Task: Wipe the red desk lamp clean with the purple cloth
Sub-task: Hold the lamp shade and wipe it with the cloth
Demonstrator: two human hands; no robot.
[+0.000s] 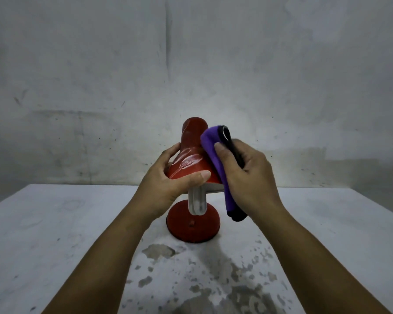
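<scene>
Currently the left hand (pixel 168 177) grips the shade of the red lamp (pixel 191 155), which stands on the table (pixel 55 234). The right hand (pixel 247 173) clutches the purple cloth (pixel 210 143), pressed against the shade's right side.

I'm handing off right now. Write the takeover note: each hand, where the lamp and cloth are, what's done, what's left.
Left hand: grips the red lamp shade from its left side, thumb along the lower rim, steadying it.
Right hand: holds the folded purple cloth against the shade's right side; the cloth's tail hangs beside the bulb.
Lamp base stands on the white table.
Done: wiping of the shade is under way; streaks show on its front.
Left: likely the rest of the shade, then the base.
</scene>
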